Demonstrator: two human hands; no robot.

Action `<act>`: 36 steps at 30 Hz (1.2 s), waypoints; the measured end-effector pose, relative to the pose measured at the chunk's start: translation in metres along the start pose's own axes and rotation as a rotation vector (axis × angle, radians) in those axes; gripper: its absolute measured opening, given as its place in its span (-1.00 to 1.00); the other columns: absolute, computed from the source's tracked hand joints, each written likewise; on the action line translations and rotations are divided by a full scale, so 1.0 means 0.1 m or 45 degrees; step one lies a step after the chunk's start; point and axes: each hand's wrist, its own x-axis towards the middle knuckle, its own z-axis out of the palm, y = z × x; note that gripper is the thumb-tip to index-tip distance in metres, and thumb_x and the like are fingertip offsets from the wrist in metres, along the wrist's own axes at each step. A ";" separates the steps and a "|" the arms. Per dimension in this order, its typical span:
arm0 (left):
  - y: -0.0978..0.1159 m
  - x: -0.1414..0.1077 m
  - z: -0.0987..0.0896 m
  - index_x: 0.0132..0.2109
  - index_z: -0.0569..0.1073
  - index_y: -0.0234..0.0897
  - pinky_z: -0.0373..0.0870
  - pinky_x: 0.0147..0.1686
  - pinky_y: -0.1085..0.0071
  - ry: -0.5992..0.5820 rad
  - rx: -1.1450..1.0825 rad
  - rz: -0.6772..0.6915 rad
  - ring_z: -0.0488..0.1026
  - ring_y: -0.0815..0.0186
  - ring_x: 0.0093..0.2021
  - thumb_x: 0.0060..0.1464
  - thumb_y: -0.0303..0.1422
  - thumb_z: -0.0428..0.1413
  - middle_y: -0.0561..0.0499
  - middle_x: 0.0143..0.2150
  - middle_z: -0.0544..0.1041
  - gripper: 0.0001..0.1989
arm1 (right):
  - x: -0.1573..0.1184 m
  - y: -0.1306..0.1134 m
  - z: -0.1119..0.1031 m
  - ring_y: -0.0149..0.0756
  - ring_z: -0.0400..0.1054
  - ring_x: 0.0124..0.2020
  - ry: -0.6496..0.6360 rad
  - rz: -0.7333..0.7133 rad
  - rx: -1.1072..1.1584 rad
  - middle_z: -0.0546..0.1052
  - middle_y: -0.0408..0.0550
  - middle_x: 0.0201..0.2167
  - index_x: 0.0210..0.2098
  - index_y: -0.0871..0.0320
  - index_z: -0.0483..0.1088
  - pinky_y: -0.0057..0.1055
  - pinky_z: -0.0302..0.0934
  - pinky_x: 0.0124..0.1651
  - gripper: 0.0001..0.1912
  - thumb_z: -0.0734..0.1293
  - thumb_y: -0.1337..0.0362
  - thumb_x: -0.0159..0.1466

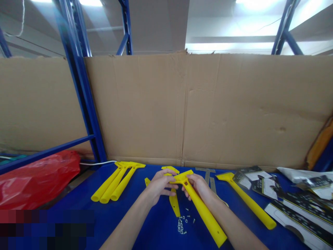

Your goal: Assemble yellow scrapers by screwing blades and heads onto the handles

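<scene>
A yellow T-shaped scraper point(204, 210) is in both my hands, its head away from me and its long round handle slanting toward the lower right. The left end of the head is pinched by my left hand point(158, 185), whose other fingers are partly spread. My right hand point(199, 187) grips the right side of the head near the neck. Beneath my hands lie flat yellow plastic pieces point(174, 205), partly hidden by my left fingers. Small metal screws and nuts point(181, 225) are scattered on the blue table point(156, 232) just in front of them.
Several yellow scrapers point(118, 184) lie together at left, and another scraper point(249, 201) lies at right. Grey metal strips point(212, 185) rest behind my right hand. Black-and-white packaging point(293, 215) covers the right side. A cardboard wall point(145, 111) stands behind, and a red bag point(44, 177) lies far left.
</scene>
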 end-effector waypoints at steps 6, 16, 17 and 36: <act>-0.01 0.00 -0.03 -0.09 0.33 -0.27 0.37 -0.53 0.47 -0.093 -0.059 -0.014 0.52 0.30 -0.43 -0.07 -0.27 0.14 -0.09 -0.26 0.53 -0.64 | -0.04 -0.10 0.03 -0.39 0.23 -0.79 -0.007 0.069 0.035 0.41 -0.11 -0.75 -0.29 0.30 0.36 -0.52 0.12 -0.73 -0.72 0.10 0.26 0.21; -0.03 0.09 0.00 -0.23 0.38 -0.29 0.03 -0.70 0.54 0.124 0.223 0.190 0.29 0.45 -0.67 0.01 -0.14 0.06 0.06 -0.48 0.46 -0.70 | -0.08 -0.19 0.04 -0.39 0.20 -0.82 0.176 0.043 0.168 0.39 -0.10 -0.75 -0.33 0.29 0.34 -0.52 0.08 -0.78 -0.75 0.08 0.31 0.24; -0.05 0.11 0.01 -0.28 0.39 -0.29 0.05 -0.69 0.52 0.178 0.305 0.266 0.27 0.44 -0.67 0.02 -0.16 0.05 0.07 -0.51 0.44 -0.73 | -0.08 -0.20 0.04 -0.40 0.20 -0.82 0.208 0.026 0.188 0.39 -0.10 -0.75 -0.33 0.28 0.33 -0.52 0.08 -0.78 -0.76 0.07 0.31 0.24; -0.32 0.09 0.26 -0.35 0.52 -0.22 0.18 -0.03 0.16 0.068 1.612 1.062 0.39 0.18 -0.25 0.08 -0.41 0.03 -0.04 -0.39 0.51 -0.84 | -0.09 -0.15 -0.06 -0.35 0.36 -0.68 0.508 -0.192 0.364 0.45 -0.13 -0.66 -0.35 0.17 0.24 -0.48 0.23 -0.68 -0.91 0.14 0.32 0.23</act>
